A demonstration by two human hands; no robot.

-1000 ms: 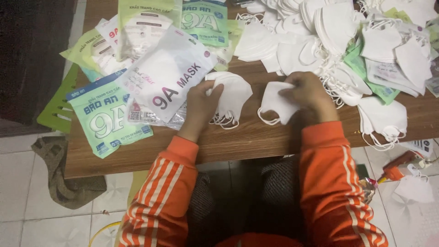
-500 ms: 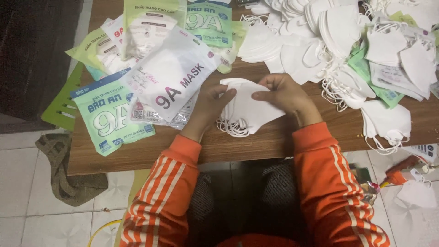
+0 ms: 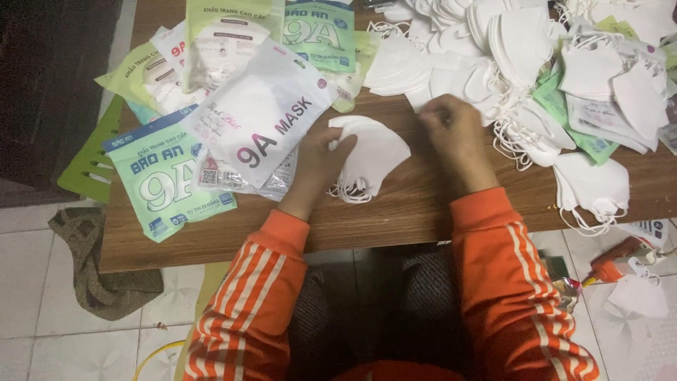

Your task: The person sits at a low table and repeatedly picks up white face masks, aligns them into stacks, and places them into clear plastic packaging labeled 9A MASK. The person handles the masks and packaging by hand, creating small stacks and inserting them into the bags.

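The table (image 3: pixel 423 212) carries a big mask heap (image 3: pixel 536 49) at its far right and pouches (image 3: pixel 261 120) at the left. The mask stack (image 3: pixel 370 159) lies near the front edge, now gripped only by the left hand (image 3: pixel 321 159). The right hand (image 3: pixel 451 127) has let go and moved to the heap's edge, fingers curled; whether it grips anything cannot be told.

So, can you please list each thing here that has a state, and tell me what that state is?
left hand: holds a small stack of masks against the table.
stack of masks: white, folded flat, ear loops hanging at its lower edge.
right hand: reaching into the mask pile.
mask pile: loose, unpacked, heaped.
white pouch: flat, lying on other pouches.
green pouches: flat, overlapping.
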